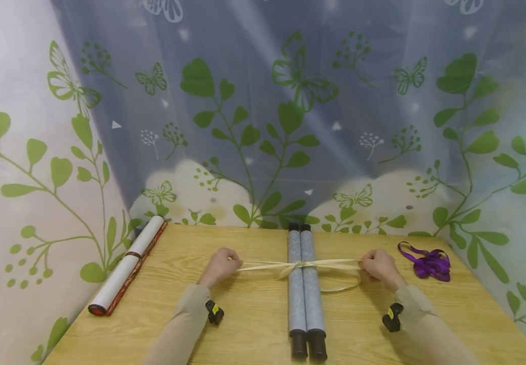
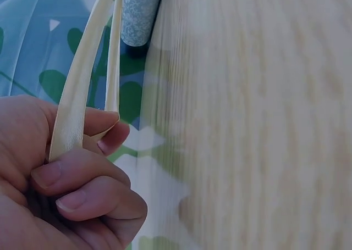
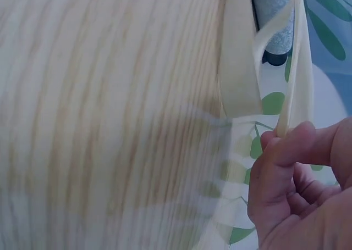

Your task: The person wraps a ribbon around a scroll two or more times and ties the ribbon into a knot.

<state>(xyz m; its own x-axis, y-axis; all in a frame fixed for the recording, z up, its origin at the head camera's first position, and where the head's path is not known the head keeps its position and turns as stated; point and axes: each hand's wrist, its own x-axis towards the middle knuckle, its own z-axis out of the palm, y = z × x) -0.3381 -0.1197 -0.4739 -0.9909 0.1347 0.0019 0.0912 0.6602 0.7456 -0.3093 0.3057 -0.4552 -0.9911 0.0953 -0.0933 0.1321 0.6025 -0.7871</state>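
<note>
- Left hand [image 1: 220, 266] pinches the cream ribbon [image 1: 336, 263] on one side — right hand [image 1: 378, 264] pinches it on the other.
- The ribbon crosses two grey rolls [image 1: 296, 304], gathered over their middle.
- They lie side by side on the table [image 1: 244, 319].

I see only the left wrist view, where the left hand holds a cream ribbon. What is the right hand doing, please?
Observer: The right hand pinches cream ribbon too, on the other side of the work.
Operator: Near the top of my view I see one grey roll. Is it alone?
Observer: No, two grey rolls lie side by side on the table.
Operator: And what lies beyond the right hand?
Observer: A purple ribbon, loosely heaped near the table's right edge.
</note>
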